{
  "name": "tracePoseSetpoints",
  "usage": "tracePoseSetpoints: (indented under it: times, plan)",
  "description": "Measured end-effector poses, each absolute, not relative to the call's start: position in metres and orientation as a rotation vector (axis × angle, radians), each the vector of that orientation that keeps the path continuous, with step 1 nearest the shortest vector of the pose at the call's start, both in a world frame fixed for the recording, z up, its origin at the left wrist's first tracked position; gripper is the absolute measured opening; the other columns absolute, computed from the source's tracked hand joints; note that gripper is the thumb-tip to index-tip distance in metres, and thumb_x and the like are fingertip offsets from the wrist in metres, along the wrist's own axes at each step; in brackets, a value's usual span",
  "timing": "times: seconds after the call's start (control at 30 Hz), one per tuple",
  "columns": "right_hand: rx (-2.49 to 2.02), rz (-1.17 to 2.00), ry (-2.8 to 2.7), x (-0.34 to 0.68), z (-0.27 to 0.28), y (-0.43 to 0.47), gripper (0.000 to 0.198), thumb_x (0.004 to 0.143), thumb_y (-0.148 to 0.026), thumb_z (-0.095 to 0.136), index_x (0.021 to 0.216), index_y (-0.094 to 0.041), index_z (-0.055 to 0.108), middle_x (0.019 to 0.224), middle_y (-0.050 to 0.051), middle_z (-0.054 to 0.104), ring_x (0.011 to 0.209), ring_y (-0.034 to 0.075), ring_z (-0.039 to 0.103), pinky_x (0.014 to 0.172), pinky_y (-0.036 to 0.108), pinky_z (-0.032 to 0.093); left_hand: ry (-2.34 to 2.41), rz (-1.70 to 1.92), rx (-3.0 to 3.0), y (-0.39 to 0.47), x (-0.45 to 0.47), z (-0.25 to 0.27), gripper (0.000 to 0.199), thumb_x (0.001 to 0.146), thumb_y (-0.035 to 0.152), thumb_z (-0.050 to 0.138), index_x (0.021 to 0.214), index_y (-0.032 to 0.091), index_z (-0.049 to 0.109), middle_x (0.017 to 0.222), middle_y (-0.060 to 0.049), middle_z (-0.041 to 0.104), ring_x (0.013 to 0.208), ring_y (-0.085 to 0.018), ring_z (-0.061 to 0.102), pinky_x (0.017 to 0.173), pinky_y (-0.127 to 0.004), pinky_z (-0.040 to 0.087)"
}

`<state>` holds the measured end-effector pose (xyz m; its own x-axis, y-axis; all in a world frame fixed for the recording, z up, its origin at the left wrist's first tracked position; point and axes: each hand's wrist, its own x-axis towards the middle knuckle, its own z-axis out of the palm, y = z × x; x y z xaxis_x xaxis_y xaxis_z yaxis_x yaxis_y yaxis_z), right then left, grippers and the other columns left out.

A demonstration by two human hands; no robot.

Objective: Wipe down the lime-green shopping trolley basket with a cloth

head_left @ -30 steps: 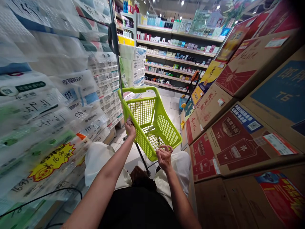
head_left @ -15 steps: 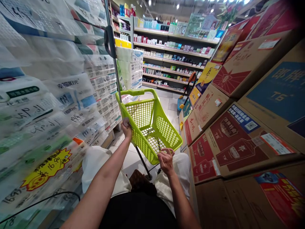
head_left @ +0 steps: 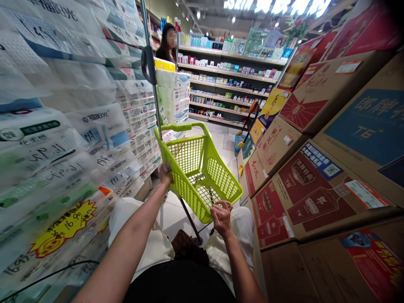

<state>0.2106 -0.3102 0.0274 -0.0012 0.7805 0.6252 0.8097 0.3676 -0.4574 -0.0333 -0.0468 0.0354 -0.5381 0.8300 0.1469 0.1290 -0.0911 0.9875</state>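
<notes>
In front of my body stands a lime-green shopping cart [head_left: 189, 181], its lattice basket tilted and bare inside. My left hand [head_left: 165, 173] is closed around a pale crumpled wipe, pressed against the outer left side of the basket. Only a small part of the wipe shows between the fingers. My right hand [head_left: 221, 216] is curled over the near right corner of the basket rim, its fingers bent round the edge. A metal pole [head_left: 151, 63] with a dark clip rises beside the cart's far left corner.
Stacked tissue packs [head_left: 94, 126] wall the left side. Cardboard cartons [head_left: 315, 185] pile up close on my right. A person [head_left: 167, 46] is at the back left, before the shelves [head_left: 227, 84]. A blue dustpan [head_left: 239, 141] stands at the aisle's far right.
My view has shifted slightly, so the cart sits a little lower. My left hand has slid slightly down the basket's side. A person has come into view at the back left.
</notes>
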Motion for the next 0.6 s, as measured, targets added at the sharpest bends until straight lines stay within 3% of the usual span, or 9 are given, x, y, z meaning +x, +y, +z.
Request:
tracePoseSetpoints:
  times: [0.07,0.23,0.3,0.47,0.6]
  plan:
    - [-1.403,-0.047,-1.766,0.211,0.027,-0.31,0.044,0.107,-0.026,0.04,0.069,-0.023,0.061,0.069,-0.001,0.068,0.101,0.02,0.061,0.104,0.042,0.025,1.709,1.623,0.993,-0.048,-0.037,0.036,0.019,0.077,0.005,0.062,0.09,0.018,0.057,0.086,-0.008,0.062,0.103,-0.029,0.062,0.097,-0.042,0.049]
    - [-1.396,-0.062,-1.79,0.213,0.027,-0.31,0.044,0.106,-0.027,0.041,0.068,-0.022,0.061,0.072,-0.001,0.07,0.1,0.019,0.061,0.104,0.042,0.026,1.646,1.916,1.279,-0.031,-0.039,0.064,0.031,0.089,0.013,0.055,0.12,0.018,0.054,0.128,-0.015,0.057,0.131,-0.028,0.052,0.116,-0.041,0.04]
    - [-1.392,-0.068,-1.785,0.213,0.027,-0.31,0.044,0.106,-0.028,0.041,0.067,-0.022,0.061,0.072,-0.001,0.069,0.099,0.02,0.06,0.103,0.042,0.026,1.552,1.885,1.534,-0.033,-0.035,0.068,0.033,0.089,0.013,0.055,0.122,0.019,0.055,0.128,-0.015,0.056,0.128,-0.029,0.054,0.114,-0.044,0.042]
    - [-1.398,-0.045,-1.802,0.214,0.026,-0.309,0.044,0.107,-0.029,0.04,0.069,-0.023,0.061,0.071,-0.001,0.069,0.1,0.02,0.06,0.103,0.042,0.025,1.357,1.574,1.973,-0.06,-0.03,0.052,0.02,0.087,0.014,0.056,0.106,0.019,0.061,0.109,-0.013,0.059,0.113,-0.031,0.061,0.107,-0.051,0.05]
    - [-1.419,-0.028,-1.817,0.215,0.028,-0.31,0.044,0.107,-0.03,0.04,0.069,-0.023,0.061,0.073,-0.001,0.07,0.102,0.021,0.061,0.104,0.043,0.025,1.513,1.768,1.863,-0.056,-0.037,0.064,0.038,0.085,0.011,0.058,0.122,0.017,0.061,0.13,-0.018,0.051,0.131,-0.033,0.053,0.117,-0.052,0.044]
